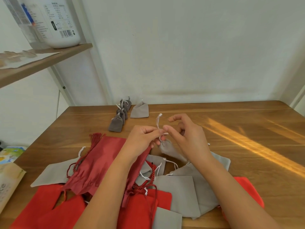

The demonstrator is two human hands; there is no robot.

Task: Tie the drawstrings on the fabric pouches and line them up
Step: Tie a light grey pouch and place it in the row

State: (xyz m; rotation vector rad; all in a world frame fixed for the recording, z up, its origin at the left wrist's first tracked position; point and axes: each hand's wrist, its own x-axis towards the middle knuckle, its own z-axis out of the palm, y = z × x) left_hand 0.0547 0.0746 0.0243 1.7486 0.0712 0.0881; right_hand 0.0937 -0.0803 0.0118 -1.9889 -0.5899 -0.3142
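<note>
Warm wooden bench (231, 116), striped with sunlight on its right, carries everything below a plain pale wall. Over its middle you hold a small grey velvety pouch (165, 147), neck gathered tight, hanging tilted. Your left grip (142, 139) pinches the white drawstring (159, 123) right above that neck, fingertips together on the cord, one loose end standing up stiffly. Your right grip (186, 138) meets it from the right, thumb closed on the cord's short end, forefinger crooked above and free.

Beneath your wrists lies a loose heap: flat grey pouches (179, 192) with thin white cords, a dark red satin pouch (99, 162) with a fringed tassel (96, 138), and bright red felt pouches (49, 207) nearest you. Farther back, left of centre, several plump dark grey pouches (118, 119) stand tied in a row, with a paler grey tied pouch (140, 110) just beside them on the right. At far left a wooden shelf (49, 58) bears a white plastic jar (61, 22).
</note>
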